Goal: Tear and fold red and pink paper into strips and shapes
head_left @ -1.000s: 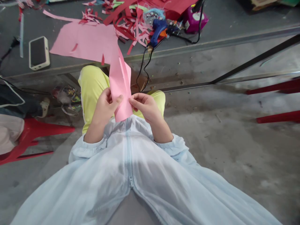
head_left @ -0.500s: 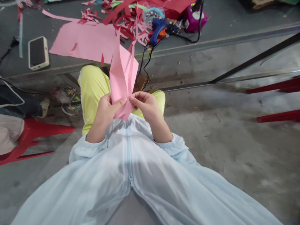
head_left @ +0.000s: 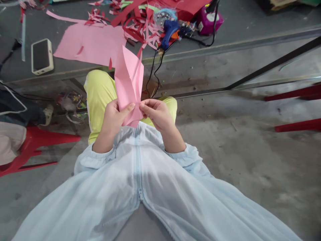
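Note:
Both hands hold a folded piece of pink paper (head_left: 129,80) upright over my lap, in front of my yellow-clad knees. My left hand (head_left: 112,117) pinches its lower left side, thumb pressed on the front. My right hand (head_left: 156,113) pinches the lower right edge with thumb and fingertips. The paper's top fans out into folded flaps near the table edge. Pale blue sleeves cover both forearms.
On the grey table (head_left: 225,33) lie a large pink sheet (head_left: 90,43), red and pink paper scraps (head_left: 140,23), a blue glue gun (head_left: 169,31) with a black cord, a purple object (head_left: 208,21) and a phone (head_left: 41,57). Red stools (head_left: 35,140) stand left and right. Another person's leg shows at left.
The long pink strip has been folded shorter and wider; its top now stands in flaps. Both hands stayed in place, pinching its lower end closer together.

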Demonstrator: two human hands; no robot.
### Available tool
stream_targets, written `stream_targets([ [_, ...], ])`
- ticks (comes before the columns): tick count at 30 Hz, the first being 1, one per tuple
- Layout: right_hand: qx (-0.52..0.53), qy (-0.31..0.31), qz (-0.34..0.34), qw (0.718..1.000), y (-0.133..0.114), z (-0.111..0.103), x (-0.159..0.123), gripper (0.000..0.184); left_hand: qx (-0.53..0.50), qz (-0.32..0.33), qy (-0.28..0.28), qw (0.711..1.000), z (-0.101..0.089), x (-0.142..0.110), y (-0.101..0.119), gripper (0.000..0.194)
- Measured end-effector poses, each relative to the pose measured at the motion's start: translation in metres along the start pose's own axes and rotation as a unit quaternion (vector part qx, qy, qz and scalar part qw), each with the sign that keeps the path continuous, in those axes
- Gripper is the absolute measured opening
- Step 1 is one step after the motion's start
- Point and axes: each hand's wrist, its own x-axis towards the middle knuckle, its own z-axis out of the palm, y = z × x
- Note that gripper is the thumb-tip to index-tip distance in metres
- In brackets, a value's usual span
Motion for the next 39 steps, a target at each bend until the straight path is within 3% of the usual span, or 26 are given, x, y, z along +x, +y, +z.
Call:
stream_targets([
  [12,0.034,0.011,-0.037,0.999,0.004,0.008,-0.001,0.043,-0.015,0.017,0.007,1.000,0.001,0.001,0.004,0.028],
  [20,-0.003,-0.014,0.004,1.000,0.003,-0.002,0.001,0.045,0.026,0.038,0.027,0.999,-0.003,0.002,0.005,0.028],
  [30,0.072,-0.017,-0.025,0.997,0.009,0.006,0.001,0.040,0.002,0.046,0.031,0.998,-0.004,0.005,0.000,0.030],
  [39,0.059,-0.002,0.029,0.998,-0.004,0.006,-0.002,0.046,0.012,0.048,0.042,0.998,-0.007,0.007,-0.001,0.032],
])
